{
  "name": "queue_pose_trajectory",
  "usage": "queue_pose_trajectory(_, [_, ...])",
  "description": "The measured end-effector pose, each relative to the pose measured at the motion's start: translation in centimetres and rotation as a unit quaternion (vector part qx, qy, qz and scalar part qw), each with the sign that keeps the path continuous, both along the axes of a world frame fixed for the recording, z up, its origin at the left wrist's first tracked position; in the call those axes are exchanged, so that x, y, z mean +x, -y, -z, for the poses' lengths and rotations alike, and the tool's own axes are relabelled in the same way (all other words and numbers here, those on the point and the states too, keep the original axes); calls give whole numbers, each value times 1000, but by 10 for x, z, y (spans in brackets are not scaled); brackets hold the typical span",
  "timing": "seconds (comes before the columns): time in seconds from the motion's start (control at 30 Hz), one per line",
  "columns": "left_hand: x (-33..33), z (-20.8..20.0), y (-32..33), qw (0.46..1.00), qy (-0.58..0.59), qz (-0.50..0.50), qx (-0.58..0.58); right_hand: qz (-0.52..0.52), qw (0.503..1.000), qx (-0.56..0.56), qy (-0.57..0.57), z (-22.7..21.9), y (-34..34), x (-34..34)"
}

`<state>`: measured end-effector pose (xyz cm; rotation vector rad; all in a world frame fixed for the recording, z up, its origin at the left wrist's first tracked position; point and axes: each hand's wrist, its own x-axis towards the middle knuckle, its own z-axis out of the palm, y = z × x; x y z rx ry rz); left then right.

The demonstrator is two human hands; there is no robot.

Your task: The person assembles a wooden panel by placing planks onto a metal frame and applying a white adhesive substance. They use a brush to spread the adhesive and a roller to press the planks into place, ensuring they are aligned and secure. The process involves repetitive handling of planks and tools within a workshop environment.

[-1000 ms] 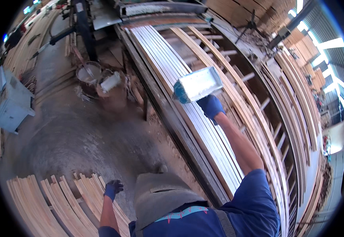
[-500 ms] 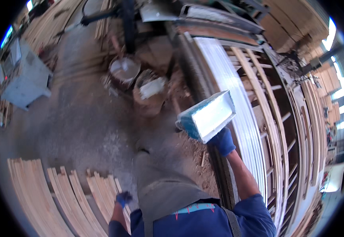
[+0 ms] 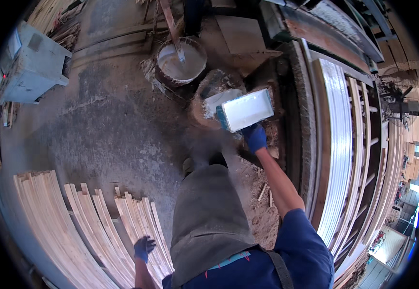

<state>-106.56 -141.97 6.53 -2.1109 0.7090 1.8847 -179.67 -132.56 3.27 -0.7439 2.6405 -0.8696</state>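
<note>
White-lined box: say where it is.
Right of centre in the head view, the white-lined box is in the right hand, left of the white boards.

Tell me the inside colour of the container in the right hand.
The container is white inside, clearest in the head view.

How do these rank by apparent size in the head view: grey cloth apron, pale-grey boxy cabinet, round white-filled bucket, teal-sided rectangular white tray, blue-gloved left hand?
1. Apron
2. Cabinet
3. Bucket and tray: too alike to rank, since the tray seems nearer the camera
4. Left hand
</note>
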Motion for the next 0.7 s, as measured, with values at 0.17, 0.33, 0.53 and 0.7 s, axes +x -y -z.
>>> queue_pose_trajectory(0.17, [-3, -29, -67, 989, 113, -17, 98, -78, 993, 71, -49, 67, 38, -46])
queue_pose_trajectory(0.33, [-54, -43, -80, 987, 106, -41, 114, -56, 991, 125, 8, 121, 55, -59])
queue_pose_trajectory(0.53, [-94, -21, -17, 997, 38, 34, 57, -96, 970, 218, 43, 118, 57, -60])
queue_pose_trajectory(0.7, [-151, 0, 51, 992, -19, 109, 63, -102, 969, 221, 37, -41, 25, -19])
